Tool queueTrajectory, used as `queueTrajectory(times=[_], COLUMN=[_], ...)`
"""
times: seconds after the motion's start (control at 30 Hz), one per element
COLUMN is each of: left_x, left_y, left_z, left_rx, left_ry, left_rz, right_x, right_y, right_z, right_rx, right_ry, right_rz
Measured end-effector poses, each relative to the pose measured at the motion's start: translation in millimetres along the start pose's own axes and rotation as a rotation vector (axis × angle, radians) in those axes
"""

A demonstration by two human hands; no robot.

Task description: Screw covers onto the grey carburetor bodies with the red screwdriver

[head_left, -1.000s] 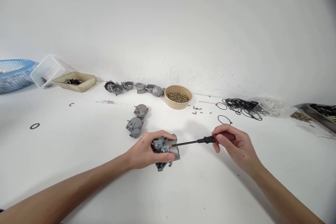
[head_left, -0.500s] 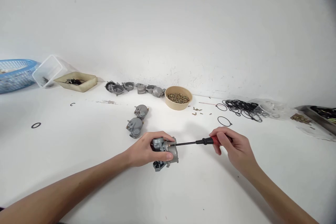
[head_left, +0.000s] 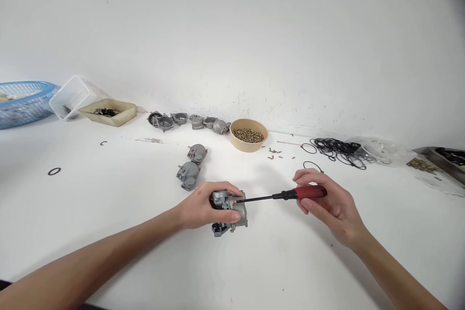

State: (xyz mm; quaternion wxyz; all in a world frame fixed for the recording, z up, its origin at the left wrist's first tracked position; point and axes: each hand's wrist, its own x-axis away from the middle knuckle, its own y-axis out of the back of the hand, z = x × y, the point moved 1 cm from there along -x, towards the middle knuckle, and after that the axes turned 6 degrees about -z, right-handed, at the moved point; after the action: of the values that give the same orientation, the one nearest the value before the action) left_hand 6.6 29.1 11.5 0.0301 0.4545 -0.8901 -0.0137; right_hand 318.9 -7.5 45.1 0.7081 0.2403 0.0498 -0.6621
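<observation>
My left hand (head_left: 207,206) is closed around a grey metal carburetor (head_left: 240,213), thumb on the near side and fingers over the far side, partly covering it. In my right hand (head_left: 327,203) is a screwdriver with a red and black handle (head_left: 308,192), held between the fingers and thumb. Its dark shaft points left, and the tip meets a small brass-coloured screw (head_left: 235,201) on the carburetor's side. Two more carburetors (head_left: 189,173) stand on the white table just beyond my left hand.
A tan bowl of screws (head_left: 249,146) stands near the wall, with loose screws (head_left: 275,151) beside it. Grey carburetor parts (head_left: 165,122) line the wall. Black rubber rings (head_left: 334,147) lie right; a yellowish tray (head_left: 123,115), clear container (head_left: 70,94) and blue basket (head_left: 29,114) stand left.
My right hand's fingers have opened and rolled round the screwdriver handle, exposing more of its red part. The screwdriver tip stays at the screw, and my left hand keeps its hold.
</observation>
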Motion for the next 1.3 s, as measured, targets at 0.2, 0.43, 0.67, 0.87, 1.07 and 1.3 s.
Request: queueTrajectory(times=[0.2,0.43,0.67,0.87,1.07,1.3], left_x=[-1,0,0,1,1,2], left_y=[-0.1,-0.5,-1.0,-1.7,-1.8,-1.7], left_z=[0,1,0,0,0,-1], left_rx=[-0.001,-0.003,-0.031,-0.041,-0.062,-0.043], left_ry=[-0.005,-0.005,-0.005,-0.004,-0.013,-0.017], left_rz=[-0.003,-0.002,-0.01,-0.007,-0.014,0.003], right_x=[0,1,0,4,3,1], right_y=[-2,0,-2,-7,-11,-10], right_z=[-1,-3,-3,3,8,6], right_rx=[0.145,0.017,0.034,0.026,0.008,0.024], right_ry=[-0.075,-0.021,0.01,-0.1,-0.039,-0.24], right_rz=[-0.057,-0.02,-0.017,-0.103,-0.118,-0.163])
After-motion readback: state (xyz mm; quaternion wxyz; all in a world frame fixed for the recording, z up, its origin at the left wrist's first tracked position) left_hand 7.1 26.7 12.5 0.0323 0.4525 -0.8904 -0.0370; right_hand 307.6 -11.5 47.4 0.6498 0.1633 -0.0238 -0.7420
